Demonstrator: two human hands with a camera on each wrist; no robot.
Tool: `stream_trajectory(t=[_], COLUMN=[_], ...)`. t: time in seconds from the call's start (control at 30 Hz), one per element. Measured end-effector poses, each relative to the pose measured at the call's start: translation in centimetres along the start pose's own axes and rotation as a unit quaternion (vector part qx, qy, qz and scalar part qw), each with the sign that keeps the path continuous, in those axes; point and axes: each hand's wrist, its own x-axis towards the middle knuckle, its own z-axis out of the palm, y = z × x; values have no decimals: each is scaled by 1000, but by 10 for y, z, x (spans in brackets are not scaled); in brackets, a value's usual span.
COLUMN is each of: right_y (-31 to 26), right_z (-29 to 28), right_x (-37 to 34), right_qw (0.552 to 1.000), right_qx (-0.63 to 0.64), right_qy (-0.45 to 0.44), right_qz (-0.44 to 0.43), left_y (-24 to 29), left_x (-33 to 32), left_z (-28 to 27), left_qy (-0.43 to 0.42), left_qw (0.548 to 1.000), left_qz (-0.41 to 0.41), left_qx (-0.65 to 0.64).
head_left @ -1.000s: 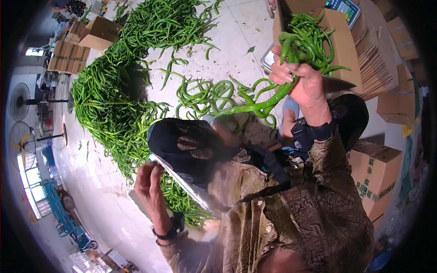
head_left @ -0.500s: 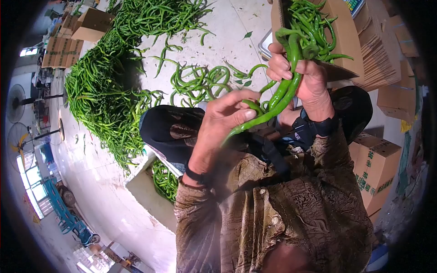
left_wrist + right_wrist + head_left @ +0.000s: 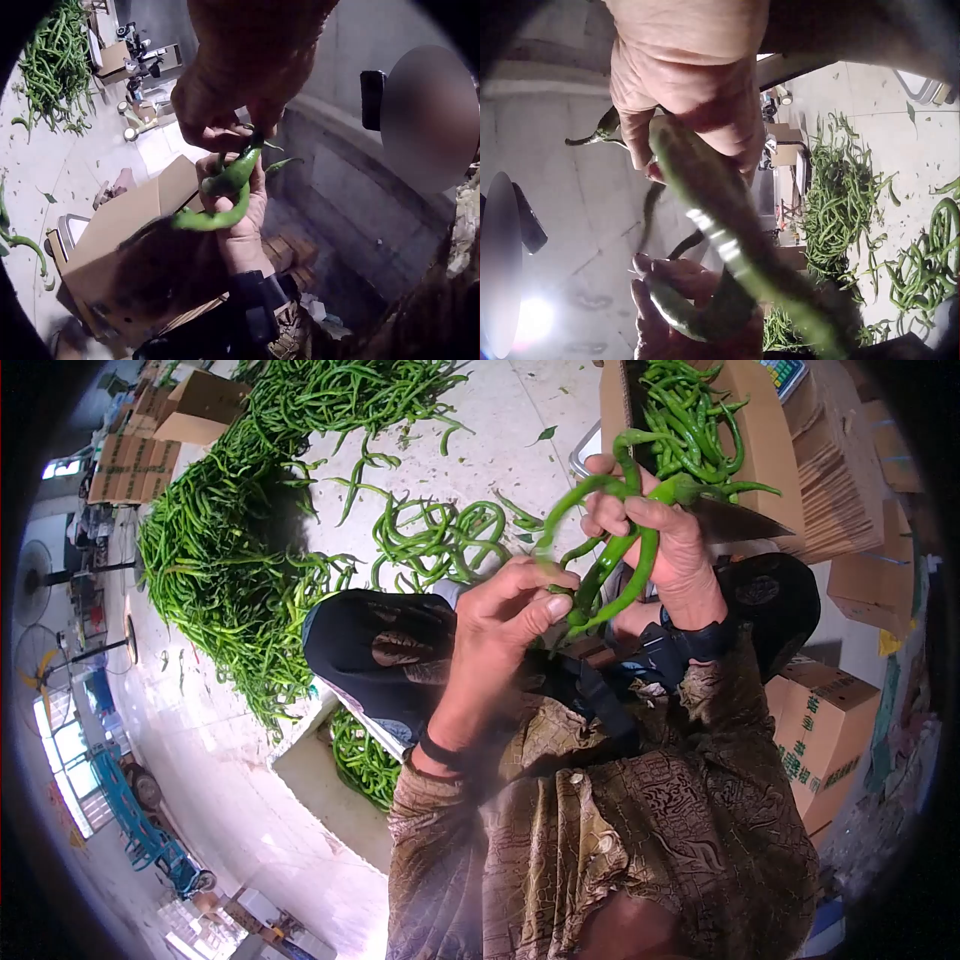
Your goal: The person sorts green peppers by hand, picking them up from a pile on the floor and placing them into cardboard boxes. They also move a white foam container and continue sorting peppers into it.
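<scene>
The right hand (image 3: 675,555) gripped several green peppers (image 3: 638,578) in curled fingers, just near of the open carton (image 3: 770,450); the left hand (image 3: 495,615), well off to the left a second earlier, now pinched them near their lower ends.

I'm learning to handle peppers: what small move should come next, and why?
Probably draw the outward-curving pepper in with the left grip: it arcs away from the other green peppers in the right grip, close to the left one.
</scene>
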Motion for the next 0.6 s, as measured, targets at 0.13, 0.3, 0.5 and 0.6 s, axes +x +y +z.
stream_trajectory(t=[0.13,0.3,0.5,0.6], right_y=[2,4,0,-13], right_z=[-2,4,8,36], right_x=[2,0,-2,-15], right_qw=[1000,998,993,995], right_qx=[28,53,-65,-62], right_qy=[12,41,103,83], right_qz=[-5,-4,4,8], left_y=[-7,-16,-10,12], left_x=[4,6,8,17], left_z=[3,7,22,22], left_qy=[79,88,144,210], left_qw=[989,978,960,955], left_qz=[-8,-40,-94,-21], left_qx=[-123,-184,-221,-206])
